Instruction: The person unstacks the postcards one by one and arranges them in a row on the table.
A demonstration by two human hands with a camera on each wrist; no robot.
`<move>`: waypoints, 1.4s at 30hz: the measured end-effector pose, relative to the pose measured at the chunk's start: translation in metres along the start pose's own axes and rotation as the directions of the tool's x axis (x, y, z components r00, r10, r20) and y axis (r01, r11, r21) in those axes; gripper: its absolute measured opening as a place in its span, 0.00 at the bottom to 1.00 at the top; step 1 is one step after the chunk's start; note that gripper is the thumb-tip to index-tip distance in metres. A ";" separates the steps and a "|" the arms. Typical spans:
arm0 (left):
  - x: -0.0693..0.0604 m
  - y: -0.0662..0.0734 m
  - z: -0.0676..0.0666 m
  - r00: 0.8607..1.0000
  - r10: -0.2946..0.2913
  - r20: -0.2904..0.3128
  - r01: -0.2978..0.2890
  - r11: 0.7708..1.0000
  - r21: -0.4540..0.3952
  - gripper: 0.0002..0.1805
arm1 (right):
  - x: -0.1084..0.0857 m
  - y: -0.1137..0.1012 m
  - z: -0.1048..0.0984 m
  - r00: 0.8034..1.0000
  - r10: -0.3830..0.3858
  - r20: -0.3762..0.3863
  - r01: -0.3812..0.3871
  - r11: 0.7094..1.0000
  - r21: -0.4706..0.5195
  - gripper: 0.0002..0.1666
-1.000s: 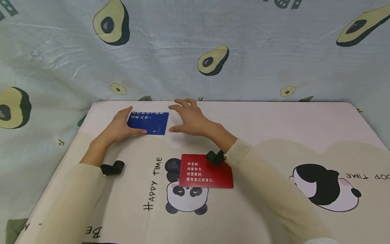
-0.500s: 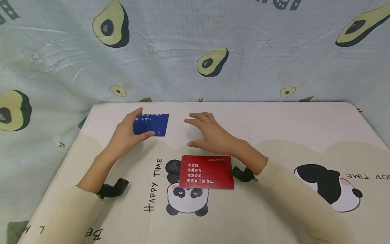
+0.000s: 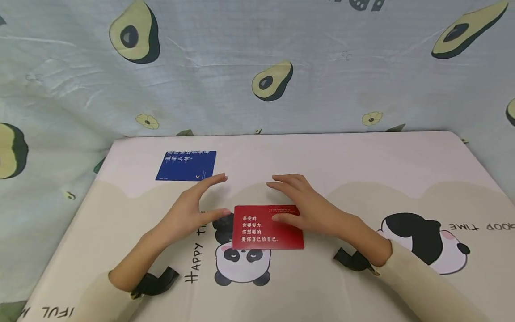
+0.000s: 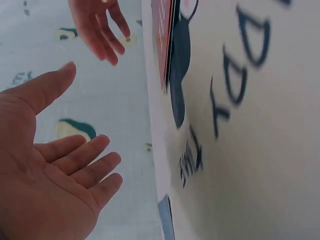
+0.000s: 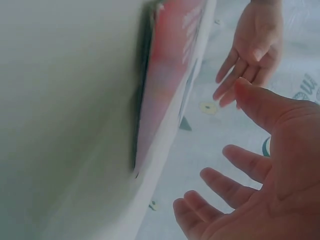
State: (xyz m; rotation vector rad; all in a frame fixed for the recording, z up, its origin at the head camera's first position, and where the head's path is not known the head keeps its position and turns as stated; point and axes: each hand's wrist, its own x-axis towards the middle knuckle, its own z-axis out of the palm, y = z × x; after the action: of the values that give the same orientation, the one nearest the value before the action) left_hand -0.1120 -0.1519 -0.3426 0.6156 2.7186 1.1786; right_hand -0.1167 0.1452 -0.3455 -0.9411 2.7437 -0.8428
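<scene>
Left hand (image 3: 187, 210) hangs empty, thumb and fingers spread wide, just left of the red card (image 3: 257, 228); right hand (image 3: 311, 210), just as spread and empty, hovers over the card's right end. White lettering there: 亲爱的, 你要努力, 你想要的, 要你自己给自己! The blue card (image 3: 185, 166) lies at the table's (image 3: 318, 286) far left. And the wrist views reveal what the head view can't: clear gaps beneath both hands, and the red card's dark, layered edge.

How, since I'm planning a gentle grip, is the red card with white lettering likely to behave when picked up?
The red card is probably stiff: its edges run straight. In the left wrist view its side looks layered, so it may be a stack that slips apart. Lying flat, it seems unlikely to roll.
</scene>
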 end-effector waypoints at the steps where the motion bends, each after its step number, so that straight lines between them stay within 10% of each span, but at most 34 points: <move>1: -0.002 0.002 0.003 1.000 0.004 0.013 -0.004 1.000 -0.010 0.44 | -0.003 0.001 0.000 1.000 -0.006 -0.003 0.006 1.000 0.000 0.46; 16: -0.009 0.015 0.035 0.977 0.042 0.209 -0.044 0.999 0.005 0.52 | -0.039 0.008 0.004 0.999 0.023 0.023 -0.025 0.998 0.058 0.46; 42: -0.012 -0.009 0.050 0.967 0.118 0.226 -0.124 0.992 0.012 0.58 | -0.050 0.021 0.016 0.996 -0.012 0.083 0.015 1.000 -0.026 0.53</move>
State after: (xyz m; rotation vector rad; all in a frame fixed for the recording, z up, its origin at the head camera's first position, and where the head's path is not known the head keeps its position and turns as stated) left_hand -0.0908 -0.1286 -0.3843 0.8727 2.5406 1.0277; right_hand -0.0829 0.1814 -0.3728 -0.9778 2.6873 -0.7530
